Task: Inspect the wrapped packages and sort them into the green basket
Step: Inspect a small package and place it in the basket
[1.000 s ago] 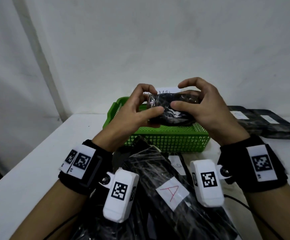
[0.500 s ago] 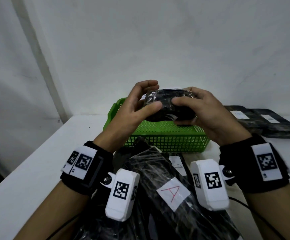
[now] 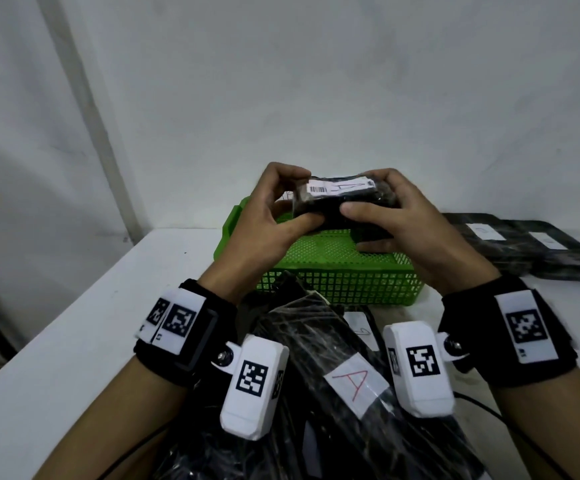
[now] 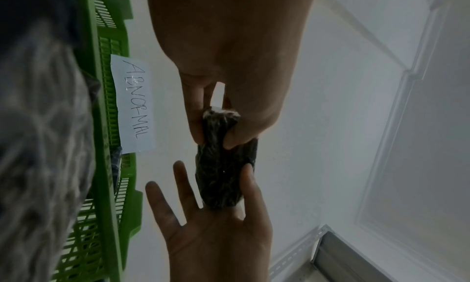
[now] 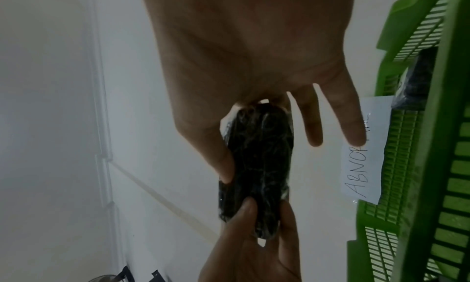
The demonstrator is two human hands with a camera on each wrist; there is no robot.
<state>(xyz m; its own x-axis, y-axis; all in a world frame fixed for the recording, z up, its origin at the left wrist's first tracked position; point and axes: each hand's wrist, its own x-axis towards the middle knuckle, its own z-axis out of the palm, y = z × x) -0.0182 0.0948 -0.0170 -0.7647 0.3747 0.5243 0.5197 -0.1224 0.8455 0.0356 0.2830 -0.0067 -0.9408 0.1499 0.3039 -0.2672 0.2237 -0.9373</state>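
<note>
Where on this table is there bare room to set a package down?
The white table is bare left of the green basket and the left hand. It is crowded in front of the basket with the pile of packages, and right with flat packages.

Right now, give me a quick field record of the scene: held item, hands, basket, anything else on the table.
held item: small black wrapped package, barcode label on its top face, held above the basket
left hand: grips the package's left end
right hand: grips the package's right end
basket: green basket on the white table, paper sign reading ABNORMAL on its wall
basket contents: at least one dark wrapped item; count unclear
near pile: black wrapped packages, one labelled with a red A
far right: flat black packages with white labels
</note>
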